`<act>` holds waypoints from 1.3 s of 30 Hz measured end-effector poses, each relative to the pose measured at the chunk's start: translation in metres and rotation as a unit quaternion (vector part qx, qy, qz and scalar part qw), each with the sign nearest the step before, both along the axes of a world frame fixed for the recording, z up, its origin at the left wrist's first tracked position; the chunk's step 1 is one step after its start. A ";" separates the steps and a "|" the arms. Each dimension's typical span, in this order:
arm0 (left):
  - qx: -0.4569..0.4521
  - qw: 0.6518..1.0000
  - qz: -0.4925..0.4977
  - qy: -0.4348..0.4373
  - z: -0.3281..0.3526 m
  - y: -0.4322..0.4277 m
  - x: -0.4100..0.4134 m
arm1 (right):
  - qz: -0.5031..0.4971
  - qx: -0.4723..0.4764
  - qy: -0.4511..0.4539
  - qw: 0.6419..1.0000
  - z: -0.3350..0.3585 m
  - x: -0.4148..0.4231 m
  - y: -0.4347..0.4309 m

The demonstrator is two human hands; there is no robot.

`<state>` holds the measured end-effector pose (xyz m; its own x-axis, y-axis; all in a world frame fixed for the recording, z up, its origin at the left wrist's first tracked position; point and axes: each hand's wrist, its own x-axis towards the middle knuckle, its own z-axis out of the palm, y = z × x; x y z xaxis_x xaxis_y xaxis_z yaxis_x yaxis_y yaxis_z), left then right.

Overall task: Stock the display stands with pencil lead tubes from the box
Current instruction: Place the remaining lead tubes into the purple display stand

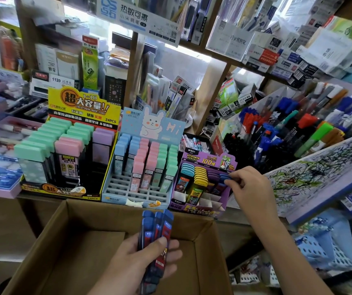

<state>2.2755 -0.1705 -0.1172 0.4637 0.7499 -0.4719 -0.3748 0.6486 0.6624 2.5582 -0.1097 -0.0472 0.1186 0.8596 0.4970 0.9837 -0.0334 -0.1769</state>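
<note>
The left hand (136, 258) holds a bundle of dark pencil lead tubes with blue caps (157, 225) above the open brown cardboard box (64, 241). Its fingers curl round the lower half of the bundle, the thumb lies across the front, and the capped ends stick up past the fingertips towards the stands. The right hand (251, 188) reaches to the rightmost column of the purple cardboard display stand (192, 159). Its thumb and fingertips are pinched together on the blue cap of a single tube (225, 178), which stands in that column among other blue-capped tubes. The purple stand's header reads "M&G", "ULTRAMAN", "HB" and "100". Its other columns hold tubes with teal, yellow and purple caps, and the front slots show white dividers. Left of it, touching, is a pale blue display stand with a white rabbit and "Hi" on its header (153, 124), carrying blue, pink and green tubes. Further left is a yellow-and-black display stand (83, 105) printed "1=10", "2B/0.5MM" and "24PCS", holding wide green, pink and lilac cases. The held tubes have red and dark printed labels, too blurred to read.
</note>
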 end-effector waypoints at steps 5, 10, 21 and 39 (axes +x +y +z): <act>0.010 1.000 0.009 -0.019 -0.001 -0.002 0.001 | 0.028 0.049 0.145 0.988 0.005 -0.019 -0.023; 0.021 1.000 -0.002 -0.009 0.001 -0.002 0.001 | 0.086 -0.124 0.351 0.924 -0.015 -0.060 -0.047; 0.033 0.999 -0.011 0.020 0.003 -0.003 0.002 | 0.124 -0.200 0.576 0.783 -0.035 -0.093 -0.056; 0.021 0.999 -0.001 0.041 0.000 0.001 0.002 | 0.093 0.030 0.427 0.899 0.022 -0.001 -0.045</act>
<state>2.2779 -0.1696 -0.1174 0.4262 0.7684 -0.4774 -0.3164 0.6210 0.7172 2.5571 -0.1550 -0.0254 0.3355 0.8790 0.3389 0.4761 0.1522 -0.8661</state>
